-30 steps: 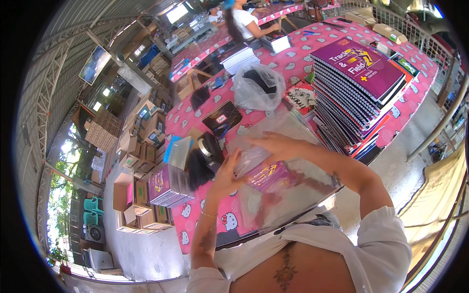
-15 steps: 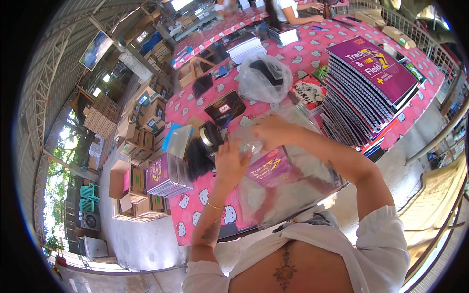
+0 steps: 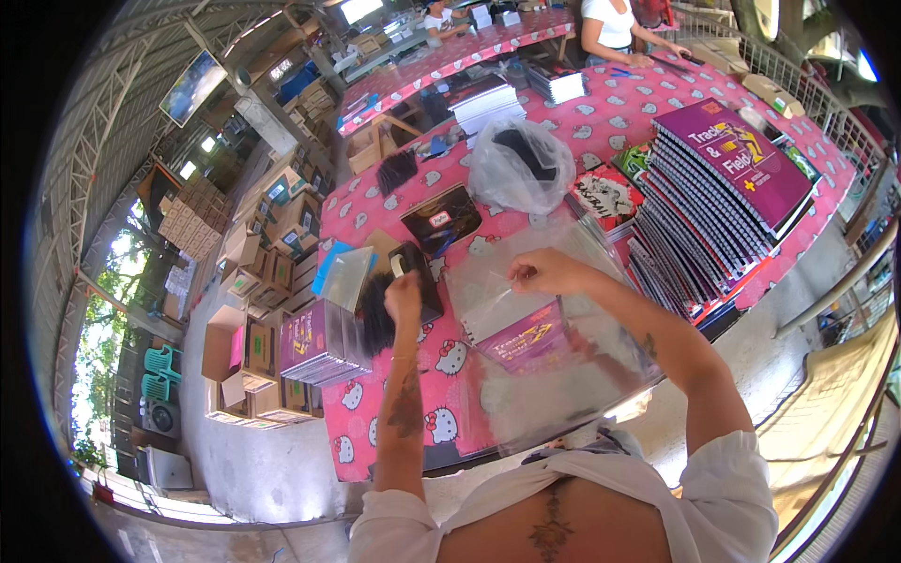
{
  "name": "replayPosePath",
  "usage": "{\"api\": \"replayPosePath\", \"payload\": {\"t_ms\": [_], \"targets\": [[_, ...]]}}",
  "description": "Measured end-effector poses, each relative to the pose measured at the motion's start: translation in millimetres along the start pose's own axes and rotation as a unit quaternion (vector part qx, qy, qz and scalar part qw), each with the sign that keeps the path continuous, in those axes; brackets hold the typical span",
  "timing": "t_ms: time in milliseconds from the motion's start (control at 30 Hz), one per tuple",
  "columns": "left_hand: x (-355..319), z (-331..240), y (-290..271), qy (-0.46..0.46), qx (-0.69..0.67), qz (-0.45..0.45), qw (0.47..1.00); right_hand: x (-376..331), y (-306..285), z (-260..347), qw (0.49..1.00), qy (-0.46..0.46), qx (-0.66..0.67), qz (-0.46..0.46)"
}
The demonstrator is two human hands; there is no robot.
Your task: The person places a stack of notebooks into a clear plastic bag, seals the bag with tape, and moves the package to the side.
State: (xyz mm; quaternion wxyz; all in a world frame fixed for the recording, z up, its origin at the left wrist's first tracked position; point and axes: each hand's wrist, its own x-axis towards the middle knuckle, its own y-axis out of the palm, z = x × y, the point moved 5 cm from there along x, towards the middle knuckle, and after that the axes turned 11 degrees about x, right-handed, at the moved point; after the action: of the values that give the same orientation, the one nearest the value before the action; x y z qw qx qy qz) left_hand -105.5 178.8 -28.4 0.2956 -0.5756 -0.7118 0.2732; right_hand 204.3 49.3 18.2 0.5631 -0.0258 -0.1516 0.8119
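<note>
A spiral notebook with a purple cover (image 3: pixel 527 340) lies on the table in front of me, inside or under clear plastic sheeting (image 3: pixel 554 413); which of the two I cannot tell. Over the plastic's upper part is my right hand (image 3: pixel 552 273), its fingers curled into a pinch. Whatever sits between those fingertips is too small to make out. My left hand (image 3: pixel 404 298) is closed beside the dark tape dispenser (image 3: pixel 429 286), just below its pale roll. Its fingers hide anything in them. Black bristle-like strands (image 3: pixel 377 314) lie right by that hand.
At right rises a tall stack of purple spiral notebooks (image 3: pixel 718 188). A filled clear plastic bag (image 3: pixel 521 174) and a dark box (image 3: pixel 441 219) stand beyond my hands. More purple notebooks (image 3: pixel 319 342) are at the left edge, above open cartons (image 3: pixel 249 357). Another person (image 3: pixel 615 33) works across the table.
My hands have parted. The left moved from the plastic to the tape dispenser, while the right lifted slightly and curled its fingers. The view has shifted a little.
</note>
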Motion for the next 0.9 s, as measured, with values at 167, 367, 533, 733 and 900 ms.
{"api": "replayPosePath", "payload": {"t_ms": [167, 367, 533, 733, 900], "targets": [[2.8, 101.0, 12.1, -0.183, -0.256, 0.124, 0.941, 3.4, 3.9, 0.2, 0.999, -0.015, -0.015, -0.036], [-34.8, 71.1, 38.1, -0.098, -0.404, 0.029, 0.909, -8.0, -8.6, -13.8, 0.997, 0.017, 0.033, -0.063], [-43.3, 137.5, 8.6, -0.077, -0.241, -0.043, 0.967, 7.9, 16.7, 4.5, 0.999, -0.009, 0.023, -0.034], [-66.6, -88.8, -60.6, 0.316, 0.196, -0.002, 0.929, -7.2, -3.2, -4.0, 0.997, 0.016, -0.012, -0.073], [-84.1, -217.5, -11.8, 0.540, 0.189, 0.341, 0.745, -6.9, -5.0, -2.3, 0.997, 0.026, 0.013, -0.070]]}}
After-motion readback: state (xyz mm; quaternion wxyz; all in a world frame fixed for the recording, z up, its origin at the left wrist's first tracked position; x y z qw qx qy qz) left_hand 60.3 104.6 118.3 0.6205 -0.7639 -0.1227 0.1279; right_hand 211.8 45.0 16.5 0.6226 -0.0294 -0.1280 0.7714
